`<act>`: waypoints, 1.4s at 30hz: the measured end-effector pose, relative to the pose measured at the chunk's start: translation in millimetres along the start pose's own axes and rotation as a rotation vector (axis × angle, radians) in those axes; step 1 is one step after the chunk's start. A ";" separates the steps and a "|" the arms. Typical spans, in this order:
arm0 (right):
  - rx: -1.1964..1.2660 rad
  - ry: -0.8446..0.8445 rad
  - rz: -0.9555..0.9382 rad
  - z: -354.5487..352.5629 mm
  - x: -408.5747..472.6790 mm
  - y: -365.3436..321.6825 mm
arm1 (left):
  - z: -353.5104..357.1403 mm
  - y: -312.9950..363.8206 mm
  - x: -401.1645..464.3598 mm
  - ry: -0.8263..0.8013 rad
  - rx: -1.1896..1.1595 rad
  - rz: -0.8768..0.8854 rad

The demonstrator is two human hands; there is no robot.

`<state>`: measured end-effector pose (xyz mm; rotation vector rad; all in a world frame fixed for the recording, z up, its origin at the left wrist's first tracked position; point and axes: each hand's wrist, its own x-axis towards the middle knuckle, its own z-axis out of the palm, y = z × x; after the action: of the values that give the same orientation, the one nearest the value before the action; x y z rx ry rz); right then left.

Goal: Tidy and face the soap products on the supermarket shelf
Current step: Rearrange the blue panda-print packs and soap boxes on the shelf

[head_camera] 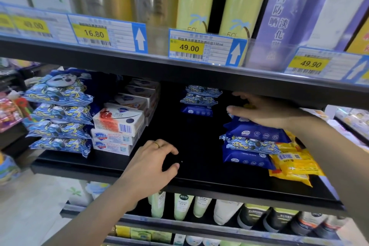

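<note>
White soap boxes [117,124] sit in a stack at the shelf's left, and the top one lies skewed. More boxes [137,94] are lined up behind it. My left hand [153,166] hovers over the bare black shelf [191,138] in the middle, fingers loosely curled around nothing. My right hand [265,112] lies on top of a stack of blue packs [253,142] at the right. Its thumb touches the top pack while its fingers reach into the dark behind, where their grip is hidden.
Blue patterned packs [60,114] are piled at the far left, and a smaller pile [199,100] sits at the back centre. Yellow packs [293,164] lie right of the blue stack. The upper shelf edge with price tags [187,48] hangs close above. Bottles [181,205] fill the shelf below.
</note>
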<state>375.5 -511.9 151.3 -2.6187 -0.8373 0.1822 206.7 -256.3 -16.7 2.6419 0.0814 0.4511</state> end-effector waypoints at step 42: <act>-0.386 0.339 -0.084 87.5 12.9 -102.5 | 2.6 -11.0 8.2 0.030 -0.215 -0.110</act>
<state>310.9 -399.7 111.6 -2.8343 -0.9297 -0.4795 215.4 -246.5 -21.4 2.4071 0.1764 0.4363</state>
